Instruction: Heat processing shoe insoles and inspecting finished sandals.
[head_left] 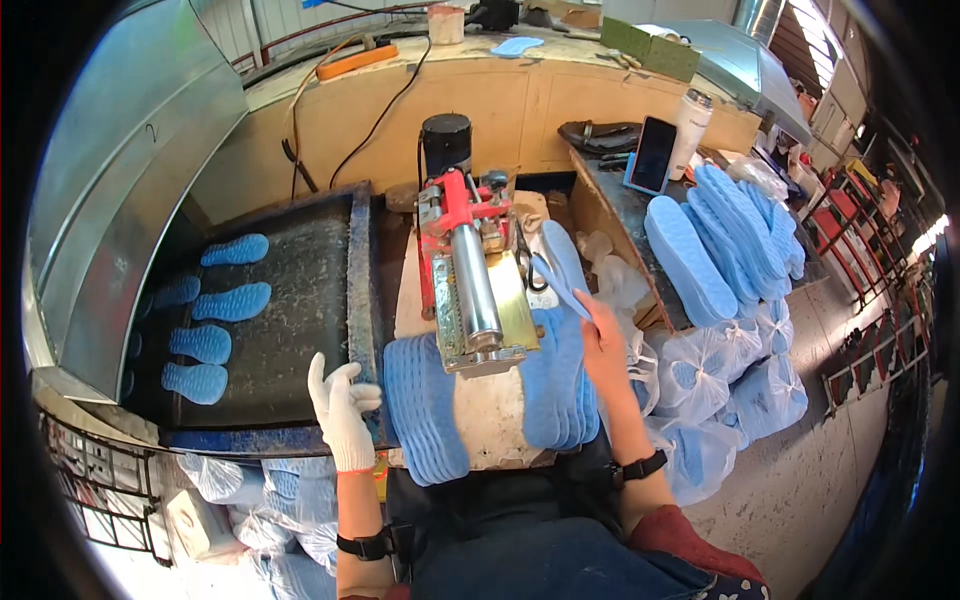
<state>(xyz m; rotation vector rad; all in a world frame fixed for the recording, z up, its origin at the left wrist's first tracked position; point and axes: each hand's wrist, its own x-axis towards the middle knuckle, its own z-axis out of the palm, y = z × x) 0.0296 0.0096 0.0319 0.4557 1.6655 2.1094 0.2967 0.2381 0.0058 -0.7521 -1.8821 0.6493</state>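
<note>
My left hand [343, 412], in a white glove, hovers empty with its fingers apart between the dark conveyor belt [300, 330] and a row of overlapping blue shoe soles [423, 405]. Bare, my right hand [604, 345] grips one end of a blue shoe sole [562, 286], held tilted above another overlapping row of soles [558, 375]. Between the two rows stands a red machine [462, 205] with a shiny metal roller [474, 280]. Black-handled scissors [533, 272] lie beside the roller, partly hidden by the held sole.
Several soles [235, 300] lie on the belt by a metal housing [140, 150]. On the right table are stacked soles [690, 262], a phone [653, 152] and a white bottle [691, 130]. Bagged soles [700, 375] sit below it; more bags [290, 500] lie under the belt.
</note>
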